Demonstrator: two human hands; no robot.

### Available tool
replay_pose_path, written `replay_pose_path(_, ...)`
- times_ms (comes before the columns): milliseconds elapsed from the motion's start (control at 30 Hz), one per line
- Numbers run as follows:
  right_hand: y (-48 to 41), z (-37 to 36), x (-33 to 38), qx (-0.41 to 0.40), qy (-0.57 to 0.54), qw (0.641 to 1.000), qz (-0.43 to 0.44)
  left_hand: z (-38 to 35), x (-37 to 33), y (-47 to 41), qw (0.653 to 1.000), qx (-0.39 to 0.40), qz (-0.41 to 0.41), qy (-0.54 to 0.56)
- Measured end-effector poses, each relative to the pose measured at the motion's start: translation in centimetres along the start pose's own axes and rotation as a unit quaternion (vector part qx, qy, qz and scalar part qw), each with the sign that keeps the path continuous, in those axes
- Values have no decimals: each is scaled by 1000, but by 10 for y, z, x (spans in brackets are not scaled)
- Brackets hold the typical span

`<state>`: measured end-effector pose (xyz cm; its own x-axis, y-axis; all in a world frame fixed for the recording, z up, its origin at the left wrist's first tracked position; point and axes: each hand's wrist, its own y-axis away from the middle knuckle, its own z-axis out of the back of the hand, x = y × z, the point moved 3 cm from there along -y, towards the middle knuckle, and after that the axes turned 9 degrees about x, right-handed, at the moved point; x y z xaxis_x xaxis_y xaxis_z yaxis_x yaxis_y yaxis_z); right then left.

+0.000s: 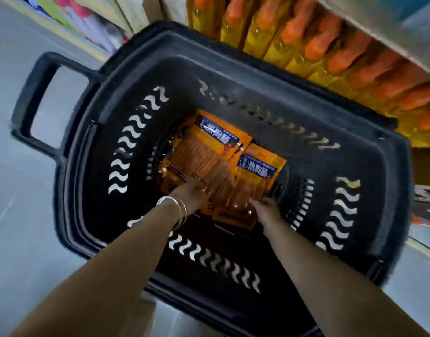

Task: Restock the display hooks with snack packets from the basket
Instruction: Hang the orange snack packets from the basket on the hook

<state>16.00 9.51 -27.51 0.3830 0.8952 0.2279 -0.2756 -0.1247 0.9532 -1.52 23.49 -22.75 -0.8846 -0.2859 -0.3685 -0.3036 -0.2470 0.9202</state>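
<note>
A black plastic basket (116,98) with wavy slots stands on the floor below me. At its bottom lie several orange snack packets (209,152) with blue labels, overlapping one another. My left hand (189,193), bangles on its wrist, reaches down onto the near edge of the packets, fingers curled on them. My right hand (266,210) touches the right lower corner of a packet (255,176). The blur hides whether either hand has a firm hold. No display hooks are in view.
The basket's long handle (36,98) sticks out to the left over the grey floor. Rows of yellow bottles with orange caps (330,45) fill a shelf at the upper right. Blurred colourful goods (82,18) lie at the upper left.
</note>
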Motion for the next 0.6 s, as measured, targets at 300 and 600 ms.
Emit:
replay_pose_path(300, -65, -24, -12, -79, 5, 991, -105, 18, -12, -26, 996, -65, -55, 10)
replay_pose_path(600, -66, -36, -24, -83, -177, 979, -64, 17, -7, -31, 999, -28, -41, -6)
